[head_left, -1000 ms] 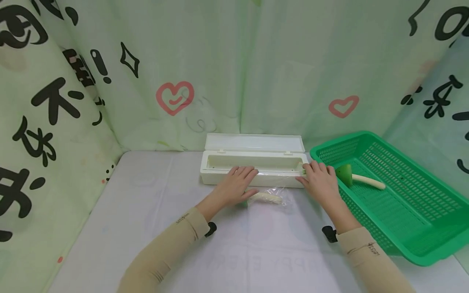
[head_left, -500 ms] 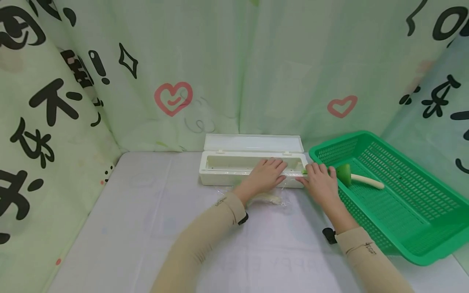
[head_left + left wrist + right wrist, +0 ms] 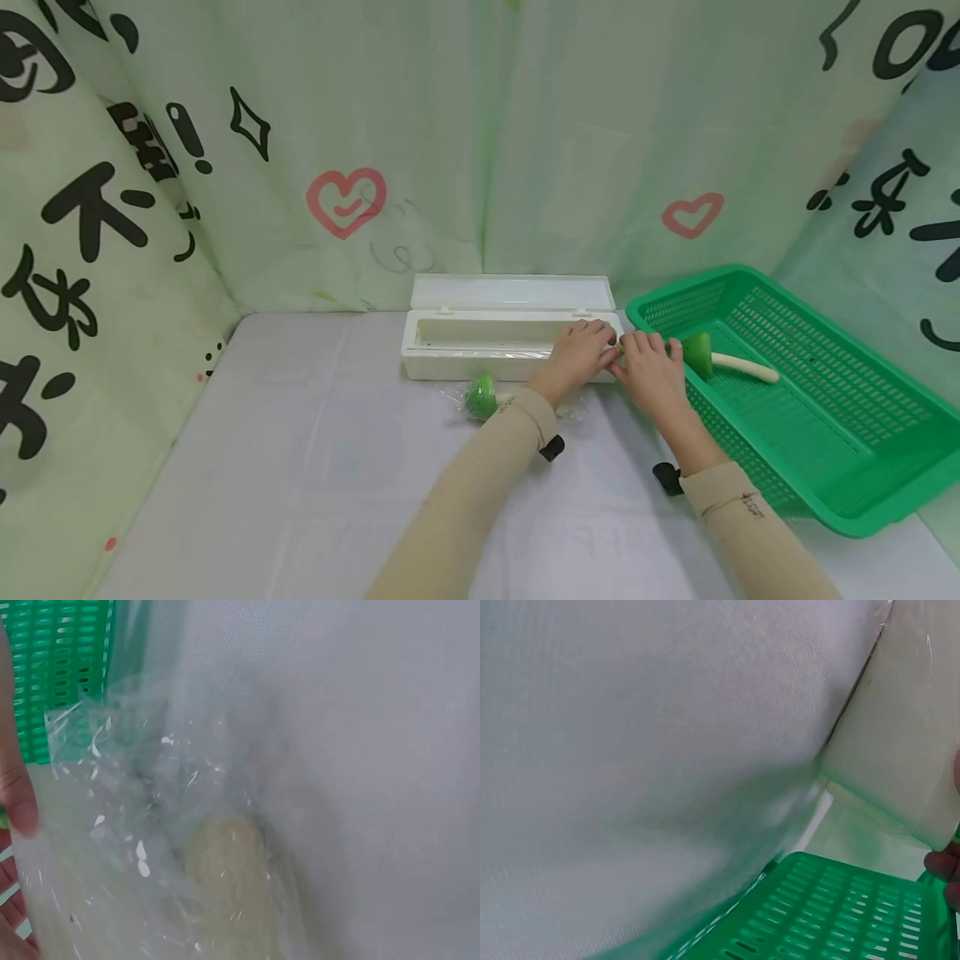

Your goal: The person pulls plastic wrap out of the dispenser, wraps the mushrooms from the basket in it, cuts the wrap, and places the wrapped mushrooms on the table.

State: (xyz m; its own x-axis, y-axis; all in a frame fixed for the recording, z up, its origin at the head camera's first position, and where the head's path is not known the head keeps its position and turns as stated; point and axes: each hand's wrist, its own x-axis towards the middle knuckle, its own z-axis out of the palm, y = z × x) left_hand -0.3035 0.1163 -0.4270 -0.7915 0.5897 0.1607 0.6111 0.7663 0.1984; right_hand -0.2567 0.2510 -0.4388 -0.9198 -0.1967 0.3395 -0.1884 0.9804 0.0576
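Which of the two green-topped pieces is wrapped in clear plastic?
The piece on the table, in front of the white box. The other piece, in the green basket, looks unwrapped.

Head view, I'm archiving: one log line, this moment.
white box: lid open; left hand, right hand: at its right end; green basket: right of box; wrapped item: in front

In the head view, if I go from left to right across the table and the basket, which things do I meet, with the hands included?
Green end in front of the white box → left hand → right hand → green head in the basket → its pale stem.
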